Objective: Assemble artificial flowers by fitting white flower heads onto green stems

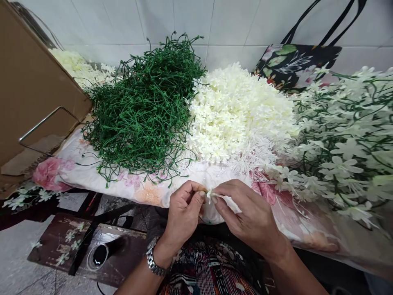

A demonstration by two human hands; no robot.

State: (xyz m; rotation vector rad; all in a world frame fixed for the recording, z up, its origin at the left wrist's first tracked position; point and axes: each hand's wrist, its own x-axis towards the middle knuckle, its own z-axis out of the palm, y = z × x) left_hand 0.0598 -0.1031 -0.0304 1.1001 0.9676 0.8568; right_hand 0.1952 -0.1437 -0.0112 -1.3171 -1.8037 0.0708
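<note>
Just in front of my body, both hands meet over the front edge of the cloth. My left hand [186, 209] is pinched, thumb against forefinger, at a small white artificial flower [209, 195]. From the other side my right hand [250, 217] pinches the same flower, with thin pale strands near its fingertips. The fingers partly hide the flower. Beyond them lie a heap of loose cream-white flower heads [236, 110], a bunch of white thread-like strands [253, 157] and a tangled pile of green plastic stems [144, 106].
The floral cloth [123, 186] covers the work surface. Assembled white flower sprays [344, 159] fill the right side. A black floral bag [297, 65] leans by the tiled wall. At left are a cardboard box [37, 90], and lower down a cup of dark liquid [97, 257].
</note>
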